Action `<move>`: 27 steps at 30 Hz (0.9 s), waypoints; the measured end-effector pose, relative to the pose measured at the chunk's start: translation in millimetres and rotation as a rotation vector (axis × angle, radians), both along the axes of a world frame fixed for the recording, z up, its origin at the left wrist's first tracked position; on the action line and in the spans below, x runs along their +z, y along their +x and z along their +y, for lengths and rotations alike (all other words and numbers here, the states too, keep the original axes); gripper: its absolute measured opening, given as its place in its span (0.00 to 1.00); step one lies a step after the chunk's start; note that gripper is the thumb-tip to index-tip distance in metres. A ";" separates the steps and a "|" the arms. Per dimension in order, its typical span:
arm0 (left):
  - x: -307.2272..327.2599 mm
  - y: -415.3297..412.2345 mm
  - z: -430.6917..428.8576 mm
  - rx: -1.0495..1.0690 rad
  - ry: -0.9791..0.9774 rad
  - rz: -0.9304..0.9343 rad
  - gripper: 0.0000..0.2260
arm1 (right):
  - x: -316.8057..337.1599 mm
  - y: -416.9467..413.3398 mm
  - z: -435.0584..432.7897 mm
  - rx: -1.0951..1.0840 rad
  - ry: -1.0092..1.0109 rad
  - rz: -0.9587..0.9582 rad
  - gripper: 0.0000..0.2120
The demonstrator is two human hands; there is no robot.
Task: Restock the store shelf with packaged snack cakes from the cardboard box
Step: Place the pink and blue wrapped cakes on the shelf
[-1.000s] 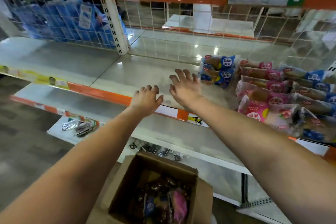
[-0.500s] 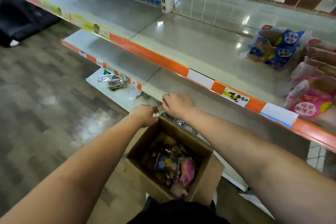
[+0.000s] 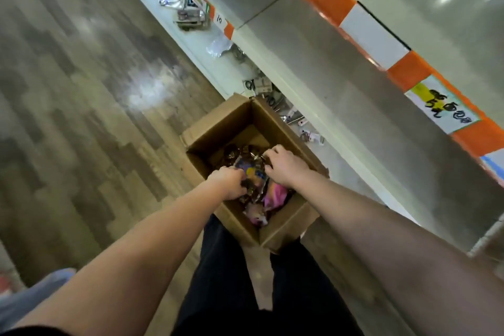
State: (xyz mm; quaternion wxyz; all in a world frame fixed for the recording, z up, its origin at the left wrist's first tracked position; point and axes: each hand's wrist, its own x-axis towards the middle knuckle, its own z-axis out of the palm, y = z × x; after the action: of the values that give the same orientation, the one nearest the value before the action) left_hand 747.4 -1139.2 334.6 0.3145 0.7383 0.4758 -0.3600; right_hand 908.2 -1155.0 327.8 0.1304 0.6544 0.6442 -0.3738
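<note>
An open cardboard box [image 3: 218,128] stands on the floor in front of my legs, holding several packaged snack cakes [image 3: 252,174] in blue, pink and brown wrappers. Both my hands are down inside it. My left hand [image 3: 229,181] is curled around the near-left side of a blue-topped packet. My right hand [image 3: 285,165] presses fingers-down on the packets at the far right; its fingertips are hidden among the wrappers. The shelf [image 3: 425,22] with its orange edge strip runs diagonally across the upper right.
A lower white shelf [image 3: 272,43] sits just beyond the box. The bottom ledge carries small metal hardware packets [image 3: 188,12]. Wood-pattern floor [image 3: 81,90] fills the left. A handwritten yellow price tag [image 3: 443,108] is on the shelf edge.
Both hands dropped from the shelf edge into the box and closed on the packets. My view tilted sharply down, so the stocked cakes on the shelf left the frame.
</note>
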 end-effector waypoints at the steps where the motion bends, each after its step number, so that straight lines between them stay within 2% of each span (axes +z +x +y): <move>1: -13.3 0.8 -7.2 0.031 -0.034 0.010 0.23 | -14.7 3.4 -5.3 0.001 -0.021 0.001 0.22; 8: -113.5 7.1 -34.7 0.102 -0.119 0.066 0.23 | -127.2 5.5 -26.2 -0.060 -0.093 0.007 0.25; 15: -216.6 8.5 -24.8 0.017 -0.132 0.236 0.30 | -234.7 -26.8 -11.3 -0.073 -0.076 0.031 0.38; 21: -285.3 -0.4 -1.5 0.050 -0.148 0.287 0.25 | -319.8 -59.6 8.4 0.052 -0.109 -0.022 0.48; 27: -307.4 -8.3 -1.4 0.089 -0.169 0.237 0.19 | -348.4 -75.0 14.6 0.084 -0.142 -0.101 0.50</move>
State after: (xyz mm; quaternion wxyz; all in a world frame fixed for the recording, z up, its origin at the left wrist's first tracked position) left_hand 739.1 -1140.6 27.2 0.3329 0.6397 0.5099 -0.4690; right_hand 833.2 -1140.5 -20.5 0.2244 0.6340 0.6356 -0.3791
